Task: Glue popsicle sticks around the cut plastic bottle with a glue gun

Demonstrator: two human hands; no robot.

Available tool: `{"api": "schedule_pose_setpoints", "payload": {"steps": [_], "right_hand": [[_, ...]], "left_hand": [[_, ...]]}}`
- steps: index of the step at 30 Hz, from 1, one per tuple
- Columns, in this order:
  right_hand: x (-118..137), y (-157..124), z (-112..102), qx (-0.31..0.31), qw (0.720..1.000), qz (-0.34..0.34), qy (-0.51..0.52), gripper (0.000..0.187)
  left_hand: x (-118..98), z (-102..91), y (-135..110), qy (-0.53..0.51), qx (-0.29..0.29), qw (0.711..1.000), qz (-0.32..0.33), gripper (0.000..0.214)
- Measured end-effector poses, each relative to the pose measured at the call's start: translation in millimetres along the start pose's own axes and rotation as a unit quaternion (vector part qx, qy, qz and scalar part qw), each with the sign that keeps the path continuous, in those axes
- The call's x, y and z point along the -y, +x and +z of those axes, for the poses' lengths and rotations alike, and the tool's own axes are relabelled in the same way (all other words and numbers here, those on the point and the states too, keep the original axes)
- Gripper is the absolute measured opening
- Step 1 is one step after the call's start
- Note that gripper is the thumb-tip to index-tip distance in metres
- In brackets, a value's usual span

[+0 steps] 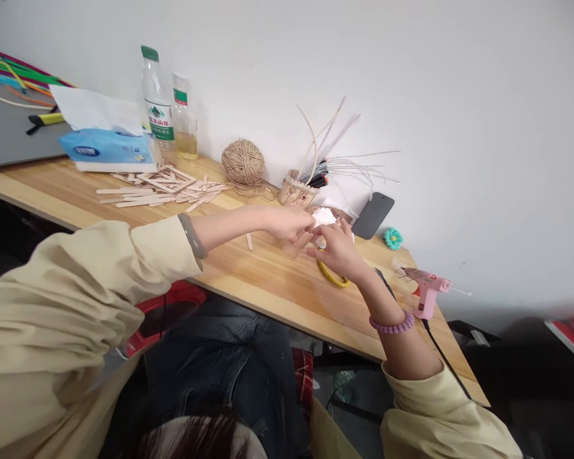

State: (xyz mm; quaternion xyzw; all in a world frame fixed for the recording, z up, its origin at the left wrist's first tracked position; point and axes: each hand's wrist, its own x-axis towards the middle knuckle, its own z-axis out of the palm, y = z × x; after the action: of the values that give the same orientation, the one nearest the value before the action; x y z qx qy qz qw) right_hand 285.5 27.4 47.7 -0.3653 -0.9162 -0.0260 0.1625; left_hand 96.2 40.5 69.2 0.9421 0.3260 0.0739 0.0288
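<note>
Both my hands meet over the middle of the wooden table (268, 280). My left hand (291, 226) pinches a small white piece of paper or tissue (324, 217) from the left. My right hand (337, 250) closes on the same white piece from below and the right, fingers curled. A yellow ring-shaped thing (332, 275), perhaps a scissor handle, lies on the table under my right hand. A single ice-lolly stick (249, 241) lies just left of my left hand.
A pile of wooden sticks (162, 188), a tissue pack (108, 150), two plastic bottles (157, 105), a ball of twine (242, 161) and a small stick-built holder with pens (299, 188) stand behind. A phone (373, 215), teal flower (393, 238) and pink glue gun (428, 290) sit right.
</note>
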Motion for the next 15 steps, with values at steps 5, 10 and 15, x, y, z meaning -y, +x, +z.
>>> {"api": "schedule_pose_setpoints", "payload": {"steps": [5, 10, 15], "right_hand": [[2, 5, -1, 0.006, 1.000, -0.015, -0.023, 0.008], [3, 9, 0, 0.012, 1.000, -0.010, -0.025, 0.012], [-2, 11, 5, 0.016, 1.000, -0.011, 0.004, 0.011]], "left_hand": [[-1, -2.8, 2, 0.014, 0.008, 1.000, -0.004, 0.015], [-3, -3.7, 3, 0.023, 0.000, 1.000, -0.011, 0.012], [-5, -4.6, 4, 0.017, 0.015, 1.000, -0.018, 0.012]]}}
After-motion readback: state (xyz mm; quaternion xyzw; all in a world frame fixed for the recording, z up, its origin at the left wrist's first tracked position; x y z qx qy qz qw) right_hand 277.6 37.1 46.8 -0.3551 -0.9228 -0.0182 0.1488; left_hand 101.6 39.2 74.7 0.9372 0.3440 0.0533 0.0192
